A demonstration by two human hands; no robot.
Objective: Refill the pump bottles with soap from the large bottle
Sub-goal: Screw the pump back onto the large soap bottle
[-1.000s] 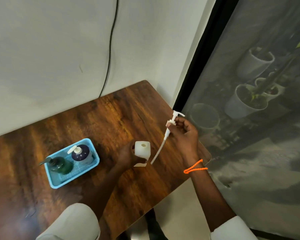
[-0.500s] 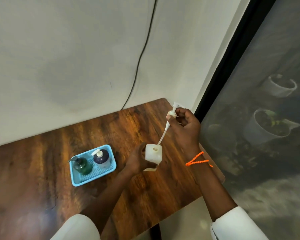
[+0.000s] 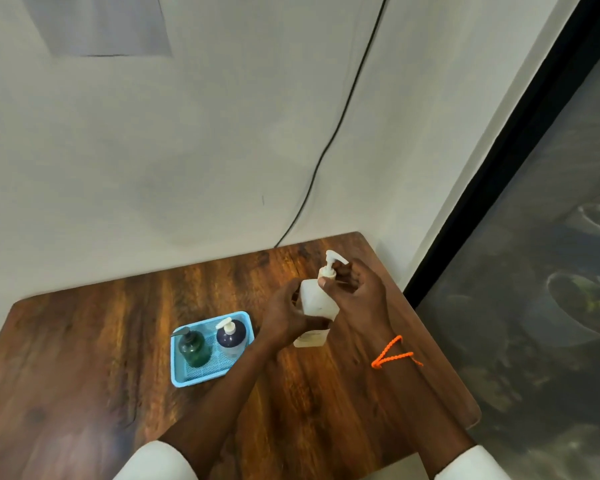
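Blue tray (image 3: 187,377) at left of the table (image 3: 84,358); green bottle (image 3: 193,349) and dark bottle (image 3: 231,337) are kept upright in it, pumps on, likely parked out of the working space. White bottle (image 3: 316,303) is stood on the wood right of the tray. It is gripped round the body by the left hand (image 3: 284,317), presumably to steady it. The pump (image 3: 331,266) collar is pinched by the right hand (image 3: 355,292), apparently for screwing down. Soap level cannot be seen; bottle base and label are partly hidden by the hands. No large bottle is in view.
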